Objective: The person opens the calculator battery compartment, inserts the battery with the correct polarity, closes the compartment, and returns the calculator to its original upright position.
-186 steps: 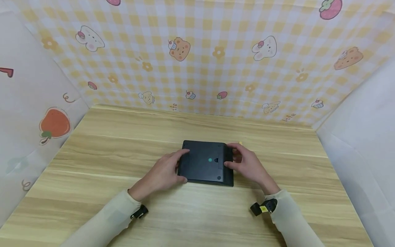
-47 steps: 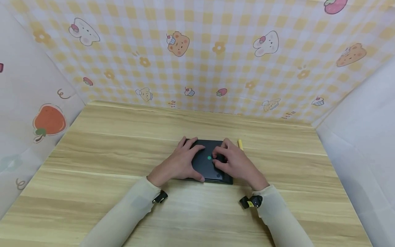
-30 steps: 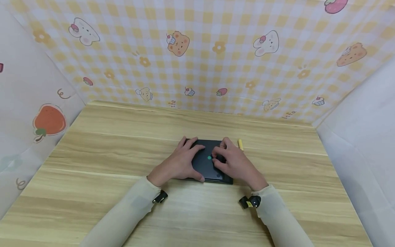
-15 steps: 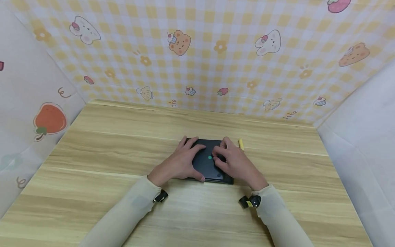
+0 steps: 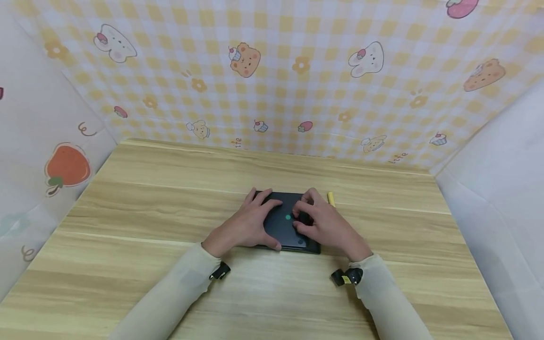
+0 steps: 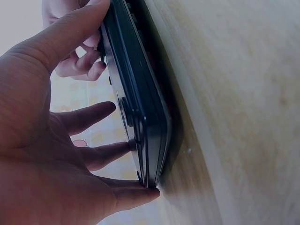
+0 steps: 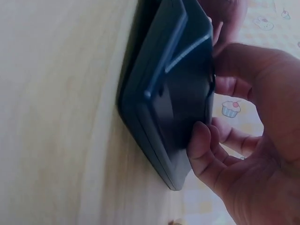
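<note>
A black calculator (image 5: 278,226) lies back up on the wooden table, a green dot on its back; its keys face the tabletop. My left hand (image 5: 248,224) spans its left part, thumb at the near edge and fingers spread to the far edge. In the left wrist view the calculator's corner (image 6: 150,126) sits between thumb and fingertips. My right hand (image 5: 323,224) has curled fingers at the battery cover near the right end, thumb and index finger pinching at its latch, which they mostly hide. The right wrist view shows a fingertip against the sloped end (image 7: 173,108).
A small yellow cylinder (image 5: 331,199) lies just beyond my right hand, partly hidden. The wooden table (image 5: 170,189) ends at a yellow checked cloth (image 5: 280,94) behind, with white cloth walls (image 5: 501,198) on both sides.
Since the oldest frame, my left hand has moved right over the calculator's back, and my right hand has gone from its right edge to the battery latch. Over the last second, almost nothing differs.
</note>
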{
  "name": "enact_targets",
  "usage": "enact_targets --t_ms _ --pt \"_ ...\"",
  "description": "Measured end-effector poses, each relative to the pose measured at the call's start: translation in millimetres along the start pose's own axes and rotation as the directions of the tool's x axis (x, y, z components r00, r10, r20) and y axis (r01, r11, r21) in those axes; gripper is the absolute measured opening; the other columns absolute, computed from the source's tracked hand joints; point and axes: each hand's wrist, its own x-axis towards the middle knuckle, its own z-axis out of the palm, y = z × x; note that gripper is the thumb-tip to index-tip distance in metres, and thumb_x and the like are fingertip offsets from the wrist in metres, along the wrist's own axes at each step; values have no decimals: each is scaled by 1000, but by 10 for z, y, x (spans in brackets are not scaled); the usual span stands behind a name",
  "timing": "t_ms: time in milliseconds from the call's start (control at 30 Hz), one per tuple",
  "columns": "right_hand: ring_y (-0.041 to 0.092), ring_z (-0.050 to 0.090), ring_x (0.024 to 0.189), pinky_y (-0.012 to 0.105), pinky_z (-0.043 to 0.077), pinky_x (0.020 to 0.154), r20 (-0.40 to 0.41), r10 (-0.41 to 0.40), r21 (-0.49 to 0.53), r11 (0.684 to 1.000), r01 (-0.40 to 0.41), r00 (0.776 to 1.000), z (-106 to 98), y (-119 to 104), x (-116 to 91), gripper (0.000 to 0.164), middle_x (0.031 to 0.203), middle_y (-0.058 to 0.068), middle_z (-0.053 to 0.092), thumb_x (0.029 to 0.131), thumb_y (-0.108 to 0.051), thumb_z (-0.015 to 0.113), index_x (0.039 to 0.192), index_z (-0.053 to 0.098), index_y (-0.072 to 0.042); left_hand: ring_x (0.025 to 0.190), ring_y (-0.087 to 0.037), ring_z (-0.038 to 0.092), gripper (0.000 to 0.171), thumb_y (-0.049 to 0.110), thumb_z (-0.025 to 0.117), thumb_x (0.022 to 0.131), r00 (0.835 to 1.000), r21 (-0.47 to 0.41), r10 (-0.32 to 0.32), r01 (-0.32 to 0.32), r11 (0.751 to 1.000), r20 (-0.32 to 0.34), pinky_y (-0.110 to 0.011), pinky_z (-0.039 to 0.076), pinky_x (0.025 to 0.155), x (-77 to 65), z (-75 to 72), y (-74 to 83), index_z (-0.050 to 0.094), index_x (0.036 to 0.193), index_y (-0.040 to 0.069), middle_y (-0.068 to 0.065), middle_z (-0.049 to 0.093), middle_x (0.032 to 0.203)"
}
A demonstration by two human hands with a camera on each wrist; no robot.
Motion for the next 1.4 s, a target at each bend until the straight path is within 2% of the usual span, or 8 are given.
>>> enact_targets --t_ms 167,400,600,833,1400 --pt "14 55 87 30 53 75 75 35 50 998 -39 997 -75 3 -23 23 126 2 48 96 -25 87 114 72 -23 165 -55 3 104 46 101 79 1000 -3 11 -11 1000 -3 -69 29 125 2 3 -14 50 165 15 -17 20 181" --pt "14 60 91 31 56 79 129 46 89 994 -57 991 -166 29 -58 31 134 3 49 96 -19 85 124 73 -22 164 -56 2 105 46 101 78 1000 -5 15 -15 1000 -3 -70 30 124 4 4 -30 50 165 16 -17 20 181" --pt "17 60 95 34 55 81 121 24 73 997 -33 992 -189 55 -68 30 134 3 52 96 -17 83 124 74 -21 164 -56 3 105 46 102 78 1000 -7 20 -20 1000 -4 -70 30 124 7 -3 -27 50 165 16 -18 21 180" --pt "24 57 110 45 51 93 91 1 37 999 -4 996 -202 37 -56 33 130 3 57 92 -18 87 123 77 -20 164 -56 4 106 47 101 78 1000 -2 27 -27 1000 -4 -69 31 124 -4 -13 -15 50 165 15 -18 21 180" --pt "22 57 109 45 51 91 59 -40 -17 999 41 997 -201 57 -59 35 125 2 61 91 -20 89 125 80 -19 164 -56 3 106 48 101 79 1000 19 24 -24 1000 0 -69 29 125 -1 -15 -9 49 166 15 -18 21 180"
